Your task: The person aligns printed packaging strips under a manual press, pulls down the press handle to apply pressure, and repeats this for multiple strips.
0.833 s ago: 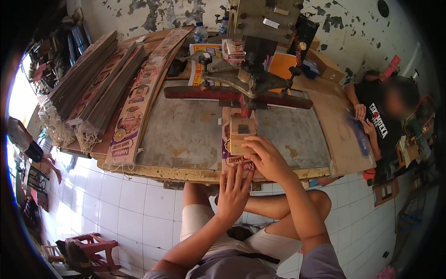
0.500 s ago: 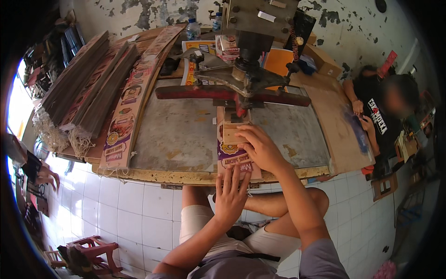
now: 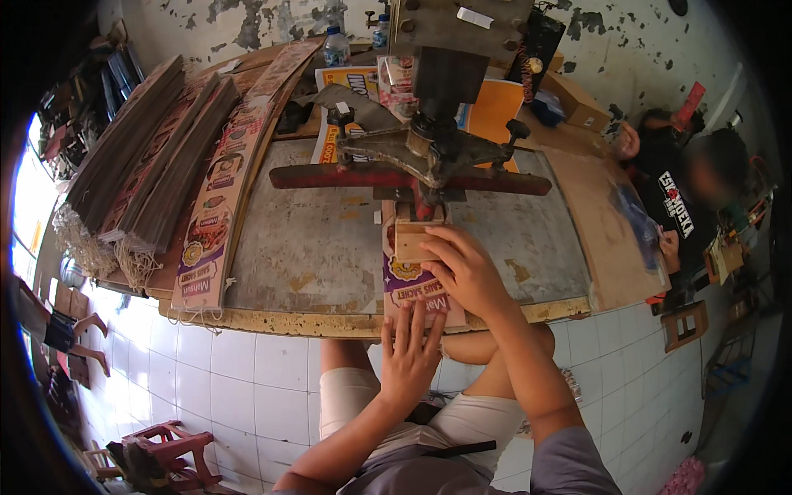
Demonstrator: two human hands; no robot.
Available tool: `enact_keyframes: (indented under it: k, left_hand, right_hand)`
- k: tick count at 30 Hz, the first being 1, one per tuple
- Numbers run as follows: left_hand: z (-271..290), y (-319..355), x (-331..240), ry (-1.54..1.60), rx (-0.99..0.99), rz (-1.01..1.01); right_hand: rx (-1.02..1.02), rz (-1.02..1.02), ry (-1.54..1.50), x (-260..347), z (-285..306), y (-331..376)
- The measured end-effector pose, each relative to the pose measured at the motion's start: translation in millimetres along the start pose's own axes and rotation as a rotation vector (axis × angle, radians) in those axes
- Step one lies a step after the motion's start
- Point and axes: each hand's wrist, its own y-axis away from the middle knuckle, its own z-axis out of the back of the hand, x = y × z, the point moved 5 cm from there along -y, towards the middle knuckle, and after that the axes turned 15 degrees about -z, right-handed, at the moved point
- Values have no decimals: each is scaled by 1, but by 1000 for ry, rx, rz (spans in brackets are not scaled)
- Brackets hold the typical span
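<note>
A long printed cardboard strip (image 3: 396, 285) lies under the middle of the press, its near end at the table's front edge. My left hand (image 3: 408, 355) rests on that near end, fingers stretched and slightly spread. On the strip sits a small light wooden block (image 3: 410, 245), just in front of the press's red centre arm. My right hand (image 3: 470, 276) holds the block by its right side, with the fingertips on top and the thumb at the near corner. Above is the press's dark metal head with a wide red crossbar (image 3: 330, 176). The strip's far part is hidden beneath the press.
Bundles of stacked strips (image 3: 124, 148) with white strings lie at the left, beside a flat printed strip (image 3: 206, 223). A brown board (image 3: 606, 223) covers the table's right side. A co-worker in a black shirt (image 3: 672, 206) sits there. A red stool (image 3: 173, 450) stands lower left.
The view has shifted slightly. Both my hands keep their places on the strip and block. The co-worker has raised one hand.
</note>
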Motion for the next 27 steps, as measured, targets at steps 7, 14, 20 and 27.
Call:
enact_keyframes:
  k: [7,14,20,27]
  left_hand:
    - [1,-1,0,14,2,0]
    - [3,-1,1,-6,13,-2]
    - [2,0,-1,16,32,6]
    - [3,-1,-1,-11,39,-7]
  right_hand:
    - [-39,2,56,-2,3,-3]
    - [-48,-15,69,-3,2,-3]
    - [-61,-38,65,-4,2,-2]
    - [-30,-56,48,-4,10,1]
